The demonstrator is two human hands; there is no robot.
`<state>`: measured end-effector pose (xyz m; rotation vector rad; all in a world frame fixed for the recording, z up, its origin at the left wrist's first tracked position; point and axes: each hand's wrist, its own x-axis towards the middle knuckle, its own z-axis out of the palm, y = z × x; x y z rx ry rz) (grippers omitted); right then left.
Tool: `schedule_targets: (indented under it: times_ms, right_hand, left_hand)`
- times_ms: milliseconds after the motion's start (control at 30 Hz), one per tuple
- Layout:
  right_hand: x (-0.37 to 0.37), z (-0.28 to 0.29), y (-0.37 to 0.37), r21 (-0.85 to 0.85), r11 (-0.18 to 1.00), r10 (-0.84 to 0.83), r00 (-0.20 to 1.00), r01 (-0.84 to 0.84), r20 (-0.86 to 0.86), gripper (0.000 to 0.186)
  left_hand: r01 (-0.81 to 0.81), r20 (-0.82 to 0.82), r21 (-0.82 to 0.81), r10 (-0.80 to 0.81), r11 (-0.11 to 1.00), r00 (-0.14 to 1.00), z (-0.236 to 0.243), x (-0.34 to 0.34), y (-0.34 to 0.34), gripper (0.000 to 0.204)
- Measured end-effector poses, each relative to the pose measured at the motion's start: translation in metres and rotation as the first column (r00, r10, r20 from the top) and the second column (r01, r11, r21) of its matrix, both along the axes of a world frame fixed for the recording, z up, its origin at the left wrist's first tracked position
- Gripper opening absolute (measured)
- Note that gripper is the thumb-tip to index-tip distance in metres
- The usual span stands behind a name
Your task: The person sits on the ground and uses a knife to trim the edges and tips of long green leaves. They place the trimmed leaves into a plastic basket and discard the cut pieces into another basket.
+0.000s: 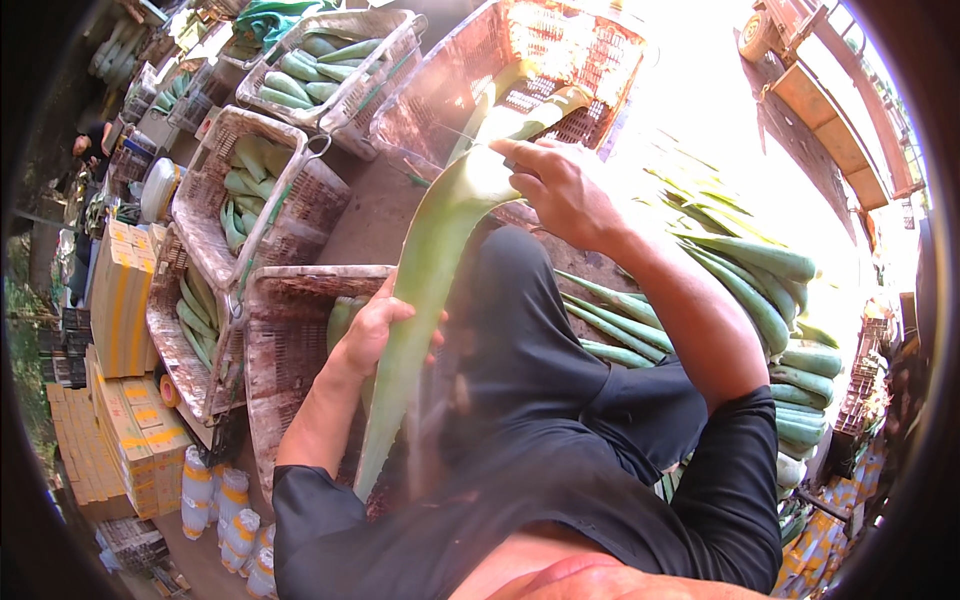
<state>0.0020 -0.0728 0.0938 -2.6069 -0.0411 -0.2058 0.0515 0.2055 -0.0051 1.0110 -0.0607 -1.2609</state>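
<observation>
Green leaf (432,250) slants left of the knee (512,275), broad end far. Left hand (370,332): half-curled round its near half. Right hand (568,192): fingers nearly closed at the far end; cannot tell what they grip. Crates (308,215) left and far; leaf pile (745,275) right.

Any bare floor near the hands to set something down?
Brown floor, left of the held leaf, between the left-hand crates and the large crate ahead. Bright ground between that crate and the cart looks open; glare hides detail. Crowded: right side, by the leaf pile.
</observation>
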Motion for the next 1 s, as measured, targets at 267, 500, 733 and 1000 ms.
schedule_targets:
  times_ms: [267,500,733,1000]
  right_hand:
    - [0.031,-0.039,-0.012,0.215,0.971,-0.088,0.991,0.108,-0.100,0.039]
    - [0.055,-0.051,-0.025,0.294,0.904,-0.229,0.931,0.312,-0.282,0.038]
    - [0.023,-0.097,-0.046,0.458,0.660,-0.437,0.800,0.596,-0.411,0.048]
    - [0.004,-0.076,-0.040,0.696,0.546,-0.498,0.849,0.466,-0.177,0.053]
  left_hand:
    - [-0.039,0.216,0.067,0.024,0.997,0.976,0.009,0.024,0.003,0.070]
    - [-0.177,0.570,0.162,0.054,0.971,0.820,0.020,0.072,-0.018,0.067]
    - [-0.411,0.554,-0.292,0.503,0.864,0.664,0.096,0.208,-0.002,0.046]
    - [-0.561,0.587,-0.377,0.659,0.737,0.471,0.129,0.235,0.053,0.038]
